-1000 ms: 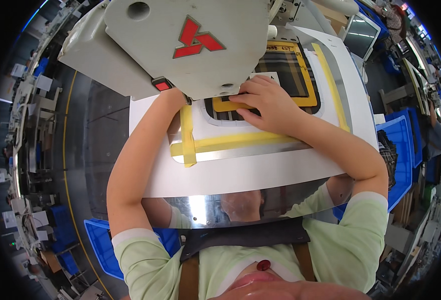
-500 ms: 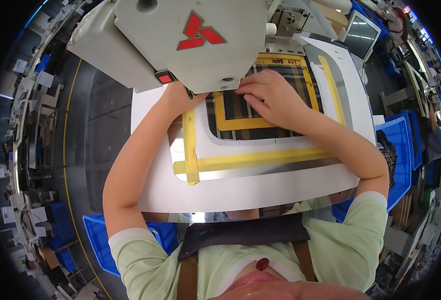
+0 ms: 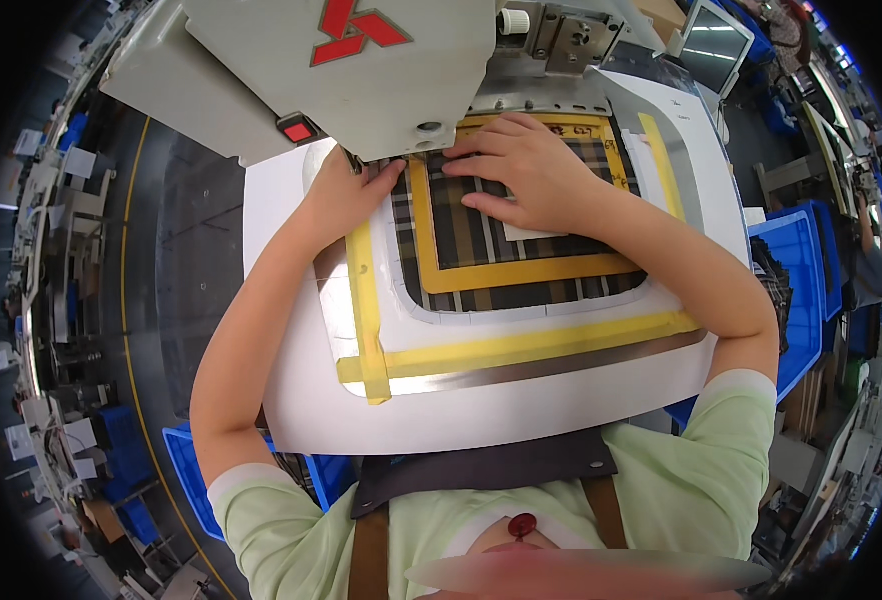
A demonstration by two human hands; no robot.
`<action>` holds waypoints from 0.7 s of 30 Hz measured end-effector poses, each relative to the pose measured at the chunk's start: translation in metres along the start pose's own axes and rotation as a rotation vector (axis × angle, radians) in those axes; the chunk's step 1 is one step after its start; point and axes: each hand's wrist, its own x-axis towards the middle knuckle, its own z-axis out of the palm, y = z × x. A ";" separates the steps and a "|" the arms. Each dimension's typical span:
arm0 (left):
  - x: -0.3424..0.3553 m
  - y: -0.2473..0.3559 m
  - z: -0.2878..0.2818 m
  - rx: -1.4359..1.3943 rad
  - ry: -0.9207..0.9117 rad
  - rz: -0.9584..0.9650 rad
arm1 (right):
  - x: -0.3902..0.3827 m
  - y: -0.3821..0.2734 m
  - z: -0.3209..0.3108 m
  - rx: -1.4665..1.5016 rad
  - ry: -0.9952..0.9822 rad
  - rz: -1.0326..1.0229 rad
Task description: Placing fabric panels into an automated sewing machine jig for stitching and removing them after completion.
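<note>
Dark plaid fabric (image 3: 476,230) lies inside a yellow rectangular frame (image 3: 521,273), on a white sheet (image 3: 441,415) bordered with yellow tape strips. My right hand (image 3: 533,175) rests palm down over the fabric, fingers apart, near the frame's upper left. A small white piece (image 3: 533,234) peeks out below that hand. My left hand (image 3: 349,195) is at the fabric's left edge beside the grey sewing machine head (image 3: 361,90). Its thumb stretches toward the frame, apart from the other fingers, which the machine head partly hides. I see nothing held in either hand.
The machine head hangs low over the upper left of the work. A metal bracket (image 3: 571,45) and a screen (image 3: 718,48) stand behind. Blue bins (image 3: 791,290) holding dark cloth are at the right; another blue bin (image 3: 189,470) sits lower left.
The yellow frame and fabric now sit lower and slightly left in view, while the machine head sits higher and further left. My right fingers have spread flatter, and more of my left hand shows.
</note>
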 end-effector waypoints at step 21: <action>-0.015 0.027 0.006 0.220 0.094 -0.014 | -0.010 -0.014 0.001 0.072 0.003 0.054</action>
